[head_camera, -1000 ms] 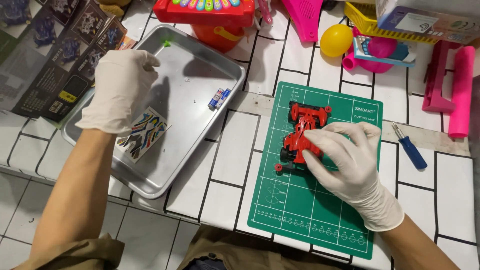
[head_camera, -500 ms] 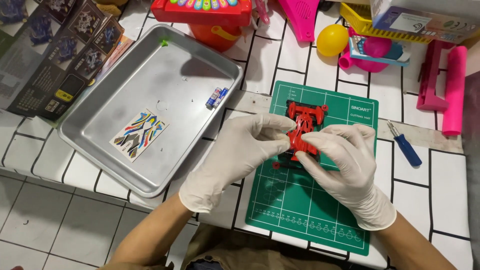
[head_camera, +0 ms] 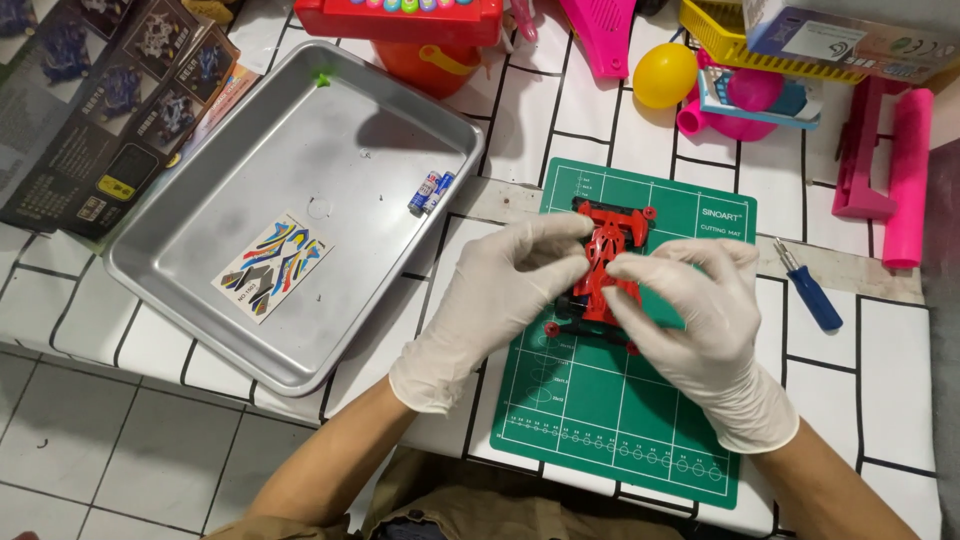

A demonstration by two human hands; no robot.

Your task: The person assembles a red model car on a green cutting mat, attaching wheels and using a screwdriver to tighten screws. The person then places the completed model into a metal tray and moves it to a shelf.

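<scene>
Both gloved hands close on a red toy racing car point(head_camera: 603, 262) over the green cutting mat point(head_camera: 620, 420): the left hand point(head_camera: 490, 300) pinches its side, the right hand point(head_camera: 695, 320) grips the opposite side. Left of the left hand, a metal tray point(head_camera: 200, 330) holds a sticker sheet point(head_camera: 272, 264) and two small batteries point(head_camera: 431, 190). Squeezing unevenly could probably snap a thin body clip or tip the car off the mat.
</scene>
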